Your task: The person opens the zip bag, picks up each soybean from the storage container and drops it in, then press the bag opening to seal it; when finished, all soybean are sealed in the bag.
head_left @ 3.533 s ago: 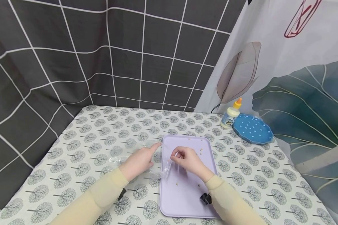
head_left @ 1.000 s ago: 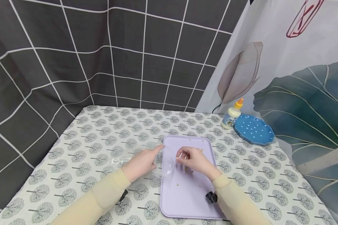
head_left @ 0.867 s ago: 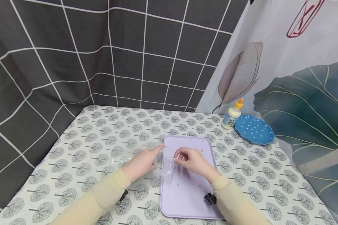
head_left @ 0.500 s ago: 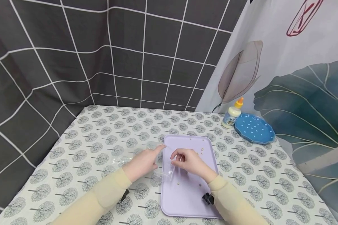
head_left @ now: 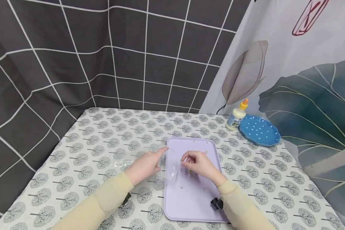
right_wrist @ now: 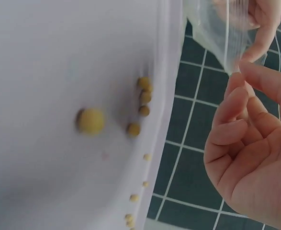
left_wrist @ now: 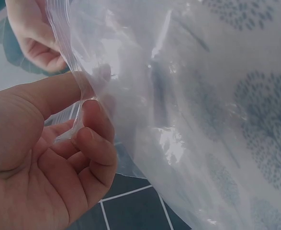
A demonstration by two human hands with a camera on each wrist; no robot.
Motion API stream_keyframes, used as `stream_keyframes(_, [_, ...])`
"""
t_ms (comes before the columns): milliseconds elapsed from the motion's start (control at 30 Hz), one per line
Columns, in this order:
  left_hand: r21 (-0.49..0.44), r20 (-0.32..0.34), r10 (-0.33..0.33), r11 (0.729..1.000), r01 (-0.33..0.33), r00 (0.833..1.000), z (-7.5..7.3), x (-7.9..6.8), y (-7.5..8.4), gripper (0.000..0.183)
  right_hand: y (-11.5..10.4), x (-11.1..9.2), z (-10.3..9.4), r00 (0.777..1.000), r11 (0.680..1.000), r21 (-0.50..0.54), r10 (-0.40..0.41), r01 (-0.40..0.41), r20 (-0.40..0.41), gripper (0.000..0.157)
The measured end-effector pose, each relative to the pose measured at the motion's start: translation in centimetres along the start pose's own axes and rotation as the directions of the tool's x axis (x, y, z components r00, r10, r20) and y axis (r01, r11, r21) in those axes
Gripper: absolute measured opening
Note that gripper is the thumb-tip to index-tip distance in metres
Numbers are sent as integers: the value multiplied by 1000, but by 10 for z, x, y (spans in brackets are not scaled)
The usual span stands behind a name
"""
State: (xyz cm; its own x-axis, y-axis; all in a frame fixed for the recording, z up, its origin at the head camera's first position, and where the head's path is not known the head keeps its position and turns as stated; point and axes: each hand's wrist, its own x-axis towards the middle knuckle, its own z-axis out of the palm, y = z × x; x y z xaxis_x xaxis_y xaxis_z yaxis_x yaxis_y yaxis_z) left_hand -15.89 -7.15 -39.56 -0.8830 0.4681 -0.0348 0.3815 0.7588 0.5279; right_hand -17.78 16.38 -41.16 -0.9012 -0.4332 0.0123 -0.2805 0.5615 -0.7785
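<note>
My left hand (head_left: 143, 166) holds a clear zip-lock bag (left_wrist: 145, 96) at its mouth, the bag's edge lying over the purple tray's (head_left: 195, 210) left rim. In the left wrist view the thumb and curled fingers hold the bag's zip edge. Over the tray, just right of the bag mouth, is my right hand (head_left: 198, 164), its fingers curled and thumb tip close to the forefinger; I cannot tell whether a bean is between them. Yellow soybeans (right_wrist: 91, 120) lie scattered on the tray, some beneath the right hand.
A glue bottle (head_left: 236, 117) with an orange tip stands at the back right. Beside it lies a blue dotted plate (head_left: 258, 131). A tree-print cloth (head_left: 103, 137) covers the table, with a dark checked curtain (head_left: 126, 64) behind.
My right hand moved left over the bag mouth with a soybean showing at its fingertips, then back right. No bean shows at the fingertips now. The left hand has stayed nearly still.
</note>
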Motion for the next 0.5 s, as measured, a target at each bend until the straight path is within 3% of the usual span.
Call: stream_keyframes(500, [22,-14,6,1000,-6,1000,1,2,-1,80,31,-6,-7,997,996,-40,83,-83,-3,10])
